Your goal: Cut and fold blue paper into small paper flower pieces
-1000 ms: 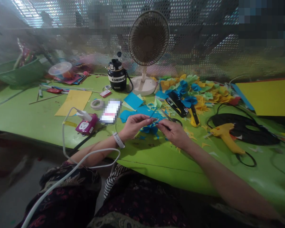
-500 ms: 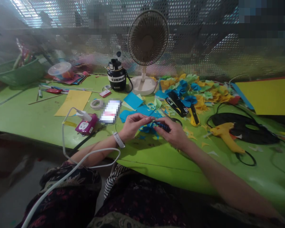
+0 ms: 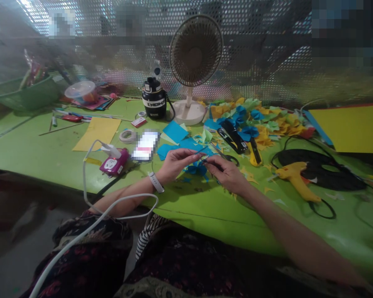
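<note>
My left hand (image 3: pixel 175 164) hovers over the green table (image 3: pixel 49 157) with its fingers pinched on a small blue paper piece (image 3: pixel 196 168). My right hand (image 3: pixel 226 174) meets it from the right, fingers closed on a thin dark tool whose tip touches the same blue paper. Blue paper scraps lie on the table under and behind both hands. A white band sits on my left wrist.
A yellow glue gun (image 3: pixel 295 177) and black cables lie to the right. A pile of folded coloured paper (image 3: pixel 264 120), staplers (image 3: pixel 233 136), a desk fan (image 3: pixel 194 66), a black jug (image 3: pixel 154 99), tape (image 3: pixel 127 135), a pink power adapter (image 3: pixel 113 163) and a yellow sheet (image 3: pixel 95 132) surround the work spot.
My right hand lifted toward the left hand half a second ago, then drew back slightly; both hands stay pinched on the blue paper piece at the same spot.
</note>
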A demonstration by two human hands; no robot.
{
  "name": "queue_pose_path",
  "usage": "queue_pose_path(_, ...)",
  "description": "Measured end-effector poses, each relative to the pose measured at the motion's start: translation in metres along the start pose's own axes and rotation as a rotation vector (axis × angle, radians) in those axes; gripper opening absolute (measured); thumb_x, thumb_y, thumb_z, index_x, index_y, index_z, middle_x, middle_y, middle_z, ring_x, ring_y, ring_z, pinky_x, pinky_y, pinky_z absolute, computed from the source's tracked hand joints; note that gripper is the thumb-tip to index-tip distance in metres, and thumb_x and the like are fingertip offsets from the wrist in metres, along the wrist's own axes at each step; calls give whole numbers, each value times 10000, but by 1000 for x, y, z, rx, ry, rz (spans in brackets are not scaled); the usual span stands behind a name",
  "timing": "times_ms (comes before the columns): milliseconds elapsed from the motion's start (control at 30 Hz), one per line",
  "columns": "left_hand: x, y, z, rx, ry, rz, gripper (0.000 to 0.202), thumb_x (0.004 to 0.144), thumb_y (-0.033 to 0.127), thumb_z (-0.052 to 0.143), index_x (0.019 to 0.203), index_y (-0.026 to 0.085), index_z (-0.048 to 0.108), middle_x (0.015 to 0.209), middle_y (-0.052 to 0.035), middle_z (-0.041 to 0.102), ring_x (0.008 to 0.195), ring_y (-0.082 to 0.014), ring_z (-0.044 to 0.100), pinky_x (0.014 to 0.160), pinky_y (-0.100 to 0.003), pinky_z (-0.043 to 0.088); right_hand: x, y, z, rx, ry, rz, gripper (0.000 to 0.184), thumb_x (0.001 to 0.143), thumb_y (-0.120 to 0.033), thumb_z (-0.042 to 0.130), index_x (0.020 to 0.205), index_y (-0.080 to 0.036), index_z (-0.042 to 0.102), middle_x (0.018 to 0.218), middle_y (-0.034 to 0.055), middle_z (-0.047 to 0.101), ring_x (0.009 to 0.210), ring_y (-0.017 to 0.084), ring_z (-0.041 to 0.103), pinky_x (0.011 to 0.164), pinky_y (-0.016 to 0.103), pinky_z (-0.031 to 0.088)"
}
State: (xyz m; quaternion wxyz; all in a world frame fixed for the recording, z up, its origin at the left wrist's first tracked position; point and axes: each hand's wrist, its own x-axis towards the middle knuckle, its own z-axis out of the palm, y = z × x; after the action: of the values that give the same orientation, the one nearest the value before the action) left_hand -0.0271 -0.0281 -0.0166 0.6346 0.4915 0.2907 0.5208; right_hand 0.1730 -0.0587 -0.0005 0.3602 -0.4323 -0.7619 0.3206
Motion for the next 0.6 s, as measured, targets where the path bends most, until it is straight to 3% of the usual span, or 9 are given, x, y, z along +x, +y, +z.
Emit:
queue_pose_path(133,0,-1,0,-17,11,-22,287,644,403,886,755,177,748,821,-41,777,843,-186,739,903,-385,568,-2,-2,2,27,-35,41,307,942,-503,535,893,-210,614,676,-17,549,571,130,482,563,279,418)
queue_pose_path(233,-1,1,1,45,50,-3,306,634,414,887,663,169,706,750,-29,755,785,-169,725,843,-353,573,-4,-5,5,-70,54,-21,264,913,-463,598,961,-206,634,807,33,653,662,160,557,623,301,452)
queue_pose_path(367,-2,3,1,135,64,31,298,643,426,878,684,177,720,741,-26,745,750,-160,709,766,-317,564,-3,-8,6,-107,73,-57,217,954,-397,527,954,-215,644,845,50,687,728,183,610,693,322,480)
queue_pose_path(600,-2,4,0,89,8,29,282,674,432,861,769,187,762,838,-43,775,838,-177,726,881,-358,566,0,-8,0,-9,-14,-24,232,958,-407,511,862,-213,593,708,-1,582,625,145,535,616,294,456)
